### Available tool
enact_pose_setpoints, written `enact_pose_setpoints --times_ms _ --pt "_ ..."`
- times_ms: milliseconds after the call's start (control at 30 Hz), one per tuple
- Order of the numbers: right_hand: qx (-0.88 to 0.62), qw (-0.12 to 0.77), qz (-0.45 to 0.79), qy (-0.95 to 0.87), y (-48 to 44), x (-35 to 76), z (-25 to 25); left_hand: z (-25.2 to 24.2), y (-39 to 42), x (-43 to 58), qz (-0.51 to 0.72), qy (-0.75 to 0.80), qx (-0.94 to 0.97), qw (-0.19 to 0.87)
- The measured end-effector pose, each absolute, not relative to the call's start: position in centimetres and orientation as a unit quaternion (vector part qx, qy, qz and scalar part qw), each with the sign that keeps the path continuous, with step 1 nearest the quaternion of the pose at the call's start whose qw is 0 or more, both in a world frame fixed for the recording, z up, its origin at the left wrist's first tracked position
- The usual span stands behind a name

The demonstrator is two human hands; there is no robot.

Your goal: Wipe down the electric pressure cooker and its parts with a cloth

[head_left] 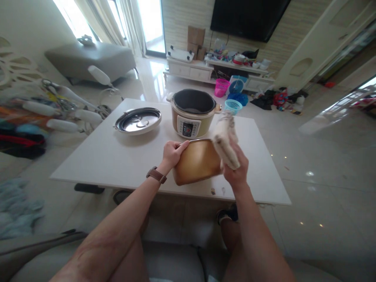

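With forearms (114, 231) over white table (129, 160) | gripping golden pot (198, 162) near edge with left hand (172, 154) | clutching blurred, seemingly folded cloth (226, 143) in right hand (238, 170) | facing open cooker (205, 124), lid (141, 120)

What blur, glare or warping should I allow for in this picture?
In the head view, the cloth is smeared, probably by motion, and the right hand looks slightly soft; also in the head view, the doorway is washed out, the floor shows glare, and the held pot has a pale sheen; the head view's outer edges look stretched and blurry.
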State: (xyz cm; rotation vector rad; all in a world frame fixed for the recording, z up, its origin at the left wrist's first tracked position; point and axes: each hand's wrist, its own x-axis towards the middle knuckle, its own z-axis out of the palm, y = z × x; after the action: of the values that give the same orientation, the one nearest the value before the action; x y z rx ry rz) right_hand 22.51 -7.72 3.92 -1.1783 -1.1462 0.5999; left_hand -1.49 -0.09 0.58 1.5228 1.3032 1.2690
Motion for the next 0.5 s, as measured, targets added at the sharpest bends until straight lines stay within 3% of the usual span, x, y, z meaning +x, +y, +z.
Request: enact_pose_setpoints --times_ms 100,167,500 --pt "-0.429 0.492 0.217 -0.726 -7.8 21.8 3.7 0.1 0.2 -1.5 0.491 0.514 0.599 0.368" --pt "-0.413 0.449 0.178 -0.772 -7.6 21.7 3.3 0.0 0.3 -1.6 0.489 0.520 0.601 0.360" --pt "-0.419 0.431 0.093 -0.794 -7.9 22.1 2.4 0.9 0.5 -2.0 0.431 0.530 0.641 0.351"
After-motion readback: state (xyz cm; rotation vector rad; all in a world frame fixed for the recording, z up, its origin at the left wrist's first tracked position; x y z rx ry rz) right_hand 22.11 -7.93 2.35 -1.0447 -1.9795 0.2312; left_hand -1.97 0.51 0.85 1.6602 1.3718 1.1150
